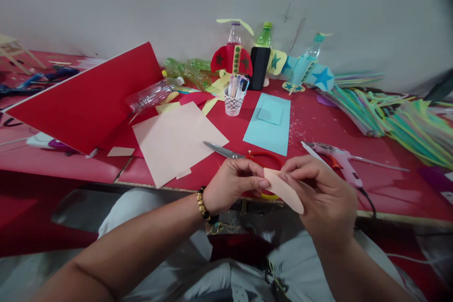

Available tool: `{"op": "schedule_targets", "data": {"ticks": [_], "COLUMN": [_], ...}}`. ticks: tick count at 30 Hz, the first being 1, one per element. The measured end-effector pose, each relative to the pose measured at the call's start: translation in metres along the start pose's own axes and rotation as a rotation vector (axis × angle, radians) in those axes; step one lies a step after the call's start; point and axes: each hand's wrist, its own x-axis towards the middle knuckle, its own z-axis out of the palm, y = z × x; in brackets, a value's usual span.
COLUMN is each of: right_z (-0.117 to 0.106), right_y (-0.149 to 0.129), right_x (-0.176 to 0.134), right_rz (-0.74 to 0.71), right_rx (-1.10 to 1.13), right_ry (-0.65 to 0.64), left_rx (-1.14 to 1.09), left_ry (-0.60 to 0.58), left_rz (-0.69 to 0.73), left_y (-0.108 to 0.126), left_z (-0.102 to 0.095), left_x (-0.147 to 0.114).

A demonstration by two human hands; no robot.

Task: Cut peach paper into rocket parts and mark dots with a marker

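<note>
Red tabletop (pixel 320 125), curved peach paper piece (pixel 286 193), pinched between 2 hands (pixel 228 186) (pixel 327 198)

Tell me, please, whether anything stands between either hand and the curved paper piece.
Nothing visible does: the left hand and right hand both touch the paper piece. The scissors show behind it, not between.

I log one view, taken from a camera worn on the person's head, above the lap (pixel 191 264), facing forward and down. The wall (pixel 141 0) fills 12 o'clock, the red tabletop (pixel 339 132) crosses the middle, and the lap lies at 6. I find the left hand (pixel 224 186) and right hand (pixel 327 203) near the lens, below centre toward 5 o'clock; the wall stands farther off. Coverage is wide, with a dark corner at 2 o'clock.
</note>
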Motion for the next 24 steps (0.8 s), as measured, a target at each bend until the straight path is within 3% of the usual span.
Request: {"op": "schedule_targets", "data": {"ticks": [11, 20, 24], "right_z": [0.002, -0.011, -0.010], "right_y": [0.002, 0.009, 0.013], "right_x": [0.000, 0.010, 0.011], "right_rz": [-0.001, 0.080, 0.072], "right_rx": [0.004, 0.053, -0.035], "right_ry": [-0.006, -0.196, -0.165], "left_rx": [-0.028, -0.228, -0.241], "left_ry": [0.040, 0.051, 0.035], "left_rz": [-0.026, -0.221, -0.219], "left_y": [-0.003, 0.001, 0.001], "left_z": [0.004, 0.002, 0.001], "left_x": [-0.002, 0.001, 0.001]}}
